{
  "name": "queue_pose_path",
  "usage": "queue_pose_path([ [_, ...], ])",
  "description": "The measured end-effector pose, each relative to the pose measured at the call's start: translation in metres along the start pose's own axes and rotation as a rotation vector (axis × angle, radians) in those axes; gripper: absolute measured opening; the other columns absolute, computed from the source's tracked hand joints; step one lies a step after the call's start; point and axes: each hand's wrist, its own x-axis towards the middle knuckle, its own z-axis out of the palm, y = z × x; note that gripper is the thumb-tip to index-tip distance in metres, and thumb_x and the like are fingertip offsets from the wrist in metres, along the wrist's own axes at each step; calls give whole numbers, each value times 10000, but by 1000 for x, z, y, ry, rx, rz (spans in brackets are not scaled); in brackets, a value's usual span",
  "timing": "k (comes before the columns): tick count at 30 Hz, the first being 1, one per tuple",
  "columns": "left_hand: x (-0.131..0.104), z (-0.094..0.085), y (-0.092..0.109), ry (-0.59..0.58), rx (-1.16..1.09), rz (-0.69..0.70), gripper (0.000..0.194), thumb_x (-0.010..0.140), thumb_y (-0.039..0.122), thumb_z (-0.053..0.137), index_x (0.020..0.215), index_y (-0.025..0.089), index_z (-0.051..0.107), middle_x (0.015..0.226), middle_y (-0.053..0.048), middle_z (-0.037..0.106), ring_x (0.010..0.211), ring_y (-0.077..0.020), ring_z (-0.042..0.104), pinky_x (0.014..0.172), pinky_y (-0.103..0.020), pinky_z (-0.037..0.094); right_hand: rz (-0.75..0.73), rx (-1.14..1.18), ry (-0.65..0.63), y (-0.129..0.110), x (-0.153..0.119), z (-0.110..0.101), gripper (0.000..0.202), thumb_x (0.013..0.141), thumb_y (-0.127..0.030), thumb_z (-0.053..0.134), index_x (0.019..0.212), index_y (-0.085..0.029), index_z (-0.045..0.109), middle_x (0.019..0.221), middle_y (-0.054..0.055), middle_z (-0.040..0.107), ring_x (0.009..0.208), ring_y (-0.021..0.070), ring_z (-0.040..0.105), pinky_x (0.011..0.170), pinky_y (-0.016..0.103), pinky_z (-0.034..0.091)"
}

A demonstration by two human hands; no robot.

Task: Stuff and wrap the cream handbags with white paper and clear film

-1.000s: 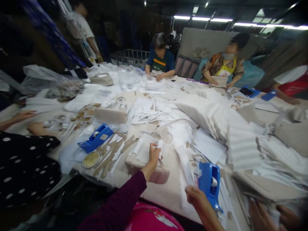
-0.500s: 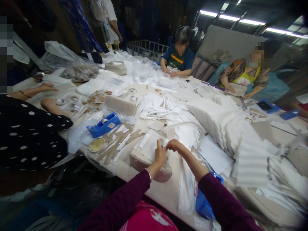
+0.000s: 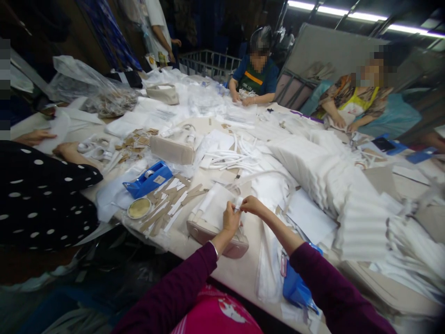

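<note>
A beige handbag (image 3: 217, 232) lies on the table in front of me, its base toward me and white sheet over its upper side. Above it, my left hand (image 3: 231, 218) pinches a small white wrapping piece (image 3: 238, 202) at the bag's handle area. My right hand (image 3: 251, 205) closes its fingertips on the same piece from the right. The exact shape of the piece is partly hidden by my fingers. Left of the bag lie beige and white strips (image 3: 174, 204). White tube-like handles (image 3: 229, 160) are heaped beyond it.
A blue tape dispenser (image 3: 149, 180) and a round tin (image 3: 139, 208) stand at left; another blue dispenser (image 3: 297, 287) is by my right forearm. Stacked white sheeting (image 3: 323, 185) fills the right side. A co-worker's polka-dot sleeve (image 3: 52, 171) is close at left; two people (image 3: 255, 79) work opposite.
My hands stay at the bag, with the right fingers shifted slightly and more of the white piece showing. The co-worker at left has lifted a white sheet. The view has shifted slightly.
</note>
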Motion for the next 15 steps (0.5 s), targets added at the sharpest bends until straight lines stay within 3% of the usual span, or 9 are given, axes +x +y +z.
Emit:
queue_pose_path([
  [6,1,0,-1,-13,-17,-24,273,748,351,622,809,222,389,542,100,455,322,-52,422,327,-162,291,9,-83,74,3,5,-5,214,455,-13,692,454,-169,547,476,9,552,639,182,586,557,235,362],
  [15,2,0,-2,-8,-4,-47,231,750,264,600,830,219,389,577,81,494,347,-80,468,359,-194,335,58,-6,145,24,13,8,374,429,17,700,735,-162,579,579,-44,566,667,155,596,539,200,389],
])
